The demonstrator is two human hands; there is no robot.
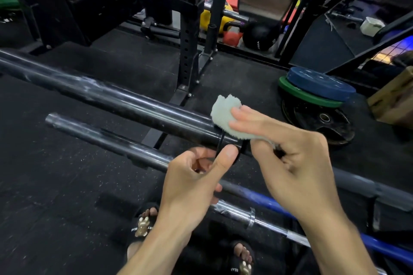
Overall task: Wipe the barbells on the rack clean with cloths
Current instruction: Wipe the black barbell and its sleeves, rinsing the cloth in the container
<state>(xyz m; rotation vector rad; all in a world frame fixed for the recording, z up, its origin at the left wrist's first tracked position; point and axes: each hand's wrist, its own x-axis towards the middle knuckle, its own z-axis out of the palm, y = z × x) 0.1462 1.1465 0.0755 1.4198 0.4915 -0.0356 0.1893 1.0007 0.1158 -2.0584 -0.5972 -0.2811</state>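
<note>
Your right hand (290,152) pinches a pale, fluffy cloth (225,114) btwn thumb and straight fingers and holds it against the upper barbell (125,105), right where the fat sleeve ends. That sleeve is black, glossy, w/ whitish chalky smears toward its left part. It runs from the left edge of the view down to your hands.

Your left hand (196,176) is curled, thumb up, gripping a thin black strap or clip (220,143) that hangs off the same bar just beside the cloth; can't tell exactly what that piece is.

A second barbell (107,138) lies just below and in front, dark steel sleeve w/ dull marks, its open end pointing left. Lower still there's a chrome barbell (263,221) w/ a collar ring, and a blue-shafted bar (263,201) crossing behind your right wrist.

On the black rubber floor (55,185), far right: a stack of weight plates (317,96), blue on green on black. Black rack upright (188,40) w/ holes stands behind the bars. Your sandalled feet (145,221) show at the bottom
</note>
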